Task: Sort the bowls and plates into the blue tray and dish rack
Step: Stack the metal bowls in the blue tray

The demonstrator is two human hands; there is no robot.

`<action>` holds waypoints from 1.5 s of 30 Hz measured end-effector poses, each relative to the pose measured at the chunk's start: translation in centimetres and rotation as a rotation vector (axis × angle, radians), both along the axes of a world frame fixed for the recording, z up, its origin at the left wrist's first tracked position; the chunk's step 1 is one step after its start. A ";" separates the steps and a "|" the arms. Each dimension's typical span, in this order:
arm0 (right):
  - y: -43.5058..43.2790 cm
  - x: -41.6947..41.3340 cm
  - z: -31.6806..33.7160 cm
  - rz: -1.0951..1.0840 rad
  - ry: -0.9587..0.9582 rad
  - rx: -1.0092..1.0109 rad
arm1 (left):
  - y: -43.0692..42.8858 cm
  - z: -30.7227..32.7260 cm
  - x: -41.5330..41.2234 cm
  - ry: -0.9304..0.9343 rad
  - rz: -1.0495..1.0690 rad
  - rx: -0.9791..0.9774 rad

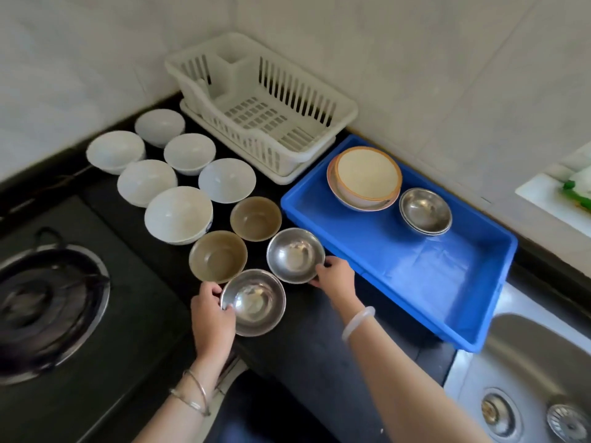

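My left hand (212, 318) grips the left rim of the near steel bowl (256, 303) on the black counter. My right hand (335, 278) holds the right rim of a second steel bowl (294, 254) just left of the blue tray (425, 270). Inside the tray's far end sit stacked cream bowls with orange rims (366, 179) and stacked steel bowls (425, 211). Two brown bowls (218, 255) (256, 218) and several white bowls (177, 214) stand on the counter. The white dish rack (265, 103) in the corner holds nothing.
A gas stove burner (41, 308) lies at the left. A steel sink (527, 372) is at the lower right, beyond the tray's near end. Tiled walls (415, 59) close off the back and right.
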State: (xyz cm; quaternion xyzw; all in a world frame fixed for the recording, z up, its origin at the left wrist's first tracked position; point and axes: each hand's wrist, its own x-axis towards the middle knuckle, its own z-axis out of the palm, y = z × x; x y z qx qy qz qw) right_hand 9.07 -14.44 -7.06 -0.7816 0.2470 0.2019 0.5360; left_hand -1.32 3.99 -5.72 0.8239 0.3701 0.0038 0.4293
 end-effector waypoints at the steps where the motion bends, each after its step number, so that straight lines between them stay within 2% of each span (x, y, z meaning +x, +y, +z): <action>1: -0.1 -0.3 0.4 -0.010 -0.003 0.007 | 0.2 -0.3 -0.1 0.005 0.020 -0.026; 5: -0.5 -1.4 2.2 -0.010 -0.046 0.008 | 0.6 -1.0 -0.4 0.049 0.044 -0.118; 10: -0.4 -2.8 4.7 0.073 -0.101 0.004 | 0.2 -1.5 -0.3 0.034 -0.030 -0.181; 14: -0.2 -3.8 4.9 0.214 -0.090 -0.158 | -0.4 -1.8 0.2 0.031 -0.056 -0.332; 19: 0.4 -4.8 3.9 0.286 -0.073 -0.269 | -0.7 -1.6 0.7 -0.007 0.023 -0.509; 28: 0.3 -5.6 1.9 0.264 -0.060 -0.297 | -0.3 -2.4 0.5 0.051 -0.075 -0.448; 31: 0.2 -5.6 1.4 0.275 -0.021 -0.229 | -0.3 -2.5 0.5 0.043 -0.060 -0.463; 35: 0.1 -5.6 1.4 0.161 0.096 0.025 | -0.3 -1.7 1.2 0.066 -0.103 -0.425; 45: -4.9 -1.7 6.8 -0.162 -0.137 0.203 | -4.2 5.6 8.6 -0.093 -0.308 -0.485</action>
